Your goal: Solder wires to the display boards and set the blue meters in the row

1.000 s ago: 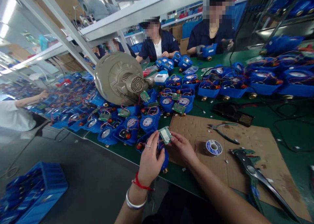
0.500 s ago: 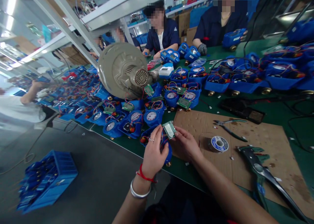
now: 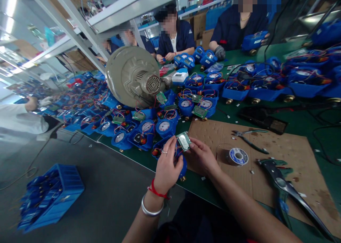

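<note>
My right hand (image 3: pixel 201 152) pinches the right edge of a small green circuit board (image 3: pixel 183 141) with a display. Its display shows dark marks. My left hand (image 3: pixel 169 161) rests over a blue meter housing (image 3: pixel 182 167), its fingertips close beside the board's left edge; what its fingers grip, if anything, is hidden. Coloured wires run between the board and the housing. More blue meters with round dials, such as this one (image 3: pixel 163 126), stand just behind my hands.
Right of my hands, a cardboard sheet (image 3: pixel 223 133) bears a solder spool (image 3: pixel 238 156), small cutters (image 3: pixel 250 141) and large pliers (image 3: pixel 282 182). A big grey blower (image 3: pixel 133 76) stands behind the meters. A blue crate (image 3: pixel 71 182) is on the floor. Several people sit across the table.
Dark marks now show on the board's display, which looked blank before. My hands have stayed in place. At the far left, a person's arm has shifted left; the seated person's hands behind the blower moved slightly.
</note>
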Action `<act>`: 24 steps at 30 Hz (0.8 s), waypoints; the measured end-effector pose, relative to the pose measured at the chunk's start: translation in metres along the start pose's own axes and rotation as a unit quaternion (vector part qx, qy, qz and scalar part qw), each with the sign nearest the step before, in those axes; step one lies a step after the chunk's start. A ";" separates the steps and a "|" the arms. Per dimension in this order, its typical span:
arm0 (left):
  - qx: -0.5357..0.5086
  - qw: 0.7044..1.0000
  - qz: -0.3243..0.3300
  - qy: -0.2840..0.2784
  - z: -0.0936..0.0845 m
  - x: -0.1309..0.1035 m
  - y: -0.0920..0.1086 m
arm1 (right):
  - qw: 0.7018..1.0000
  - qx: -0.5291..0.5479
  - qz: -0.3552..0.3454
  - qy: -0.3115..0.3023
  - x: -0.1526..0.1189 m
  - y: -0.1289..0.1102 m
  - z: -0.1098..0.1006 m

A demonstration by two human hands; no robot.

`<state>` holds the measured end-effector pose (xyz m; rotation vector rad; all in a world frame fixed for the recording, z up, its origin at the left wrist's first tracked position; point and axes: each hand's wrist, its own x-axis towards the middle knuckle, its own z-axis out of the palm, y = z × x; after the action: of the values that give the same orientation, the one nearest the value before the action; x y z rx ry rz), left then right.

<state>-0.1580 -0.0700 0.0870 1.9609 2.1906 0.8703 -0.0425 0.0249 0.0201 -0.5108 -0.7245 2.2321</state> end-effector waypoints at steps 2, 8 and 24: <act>0.003 1.000 -0.001 -0.002 0.000 0.000 0.000 | 1.000 0.002 0.002 0.001 -0.001 -0.001 0.002; 0.003 1.000 -0.004 -0.003 0.000 0.001 -0.001 | 1.000 -0.002 0.003 0.018 0.000 -0.004 0.005; -0.015 1.000 -0.004 -0.004 0.001 0.000 -0.003 | 1.000 0.023 0.010 0.012 0.001 -0.001 0.005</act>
<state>-0.1603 -0.0698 0.0847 1.9375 2.1681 0.8873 -0.0460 0.0245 0.0245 -0.5236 -0.6574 2.2526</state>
